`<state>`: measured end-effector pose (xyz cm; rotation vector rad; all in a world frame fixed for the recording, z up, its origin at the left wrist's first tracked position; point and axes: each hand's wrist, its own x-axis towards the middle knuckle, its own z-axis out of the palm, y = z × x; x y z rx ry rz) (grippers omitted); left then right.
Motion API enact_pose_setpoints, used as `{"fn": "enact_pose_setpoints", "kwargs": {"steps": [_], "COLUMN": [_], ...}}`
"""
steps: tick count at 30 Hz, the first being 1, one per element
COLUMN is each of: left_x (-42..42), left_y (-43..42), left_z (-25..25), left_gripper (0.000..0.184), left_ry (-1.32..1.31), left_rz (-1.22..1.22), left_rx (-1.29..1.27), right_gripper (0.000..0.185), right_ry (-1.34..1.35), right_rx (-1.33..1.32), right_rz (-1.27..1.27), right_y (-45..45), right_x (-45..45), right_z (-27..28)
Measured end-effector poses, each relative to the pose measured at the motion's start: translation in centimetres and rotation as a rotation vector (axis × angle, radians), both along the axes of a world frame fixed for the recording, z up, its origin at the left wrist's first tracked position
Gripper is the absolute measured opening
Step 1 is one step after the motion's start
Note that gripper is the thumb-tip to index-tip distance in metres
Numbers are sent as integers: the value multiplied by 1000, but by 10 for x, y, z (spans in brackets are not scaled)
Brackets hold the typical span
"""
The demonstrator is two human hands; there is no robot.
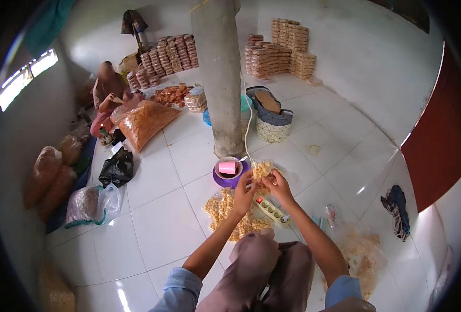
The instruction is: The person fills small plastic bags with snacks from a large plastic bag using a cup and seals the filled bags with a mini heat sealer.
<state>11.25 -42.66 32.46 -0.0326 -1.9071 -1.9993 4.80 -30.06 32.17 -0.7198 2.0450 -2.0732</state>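
Between my two hands is a small clear bag of pale yellow snacks (pixel 262 169). My left hand (pixel 244 194) pinches its left side, and my right hand (pixel 277 186) grips its right side. Several more filled snack bags (pixel 221 209) lie on the floor just left of and below my hands. Beneath my right hand is a white power strip (pixel 271 209) with a red light. Beyond my left hand, a purple basin (pixel 223 181) holds a bowl with a pink cup (pixel 228 167) lying on its side in it.
A concrete pillar (pixel 220 78) rises ahead, a white cable beside it. A patterned bag (pixel 273 127) stands to its right. At the back left another person (pixel 108 91) sits by a large sack of orange snacks (pixel 143 122). Stacked packs (pixel 277 57) line the wall. A large plastic bag (pixel 363 252) lies at right.
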Motion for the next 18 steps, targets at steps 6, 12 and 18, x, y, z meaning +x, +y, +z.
{"fn": "enact_pose_setpoints", "kwargs": {"steps": [6, 12, 18], "left_x": [-21, -6, 14], "left_y": [2, 13, 11], "left_z": [-99, -207, -241], "left_gripper": [38, 36, 35], "left_ry": [-183, -470, -593], "left_rz": [29, 86, 187], "left_rx": [-35, -162, -280], "right_gripper": [41, 41, 37], "right_ry": [-93, -414, -365], "right_rx": [309, 470, 450], "right_rz": [-52, -16, -56], "right_y": [15, 30, 23], "right_x": [-18, -4, 28], "right_z": [-89, -210, -284]}}
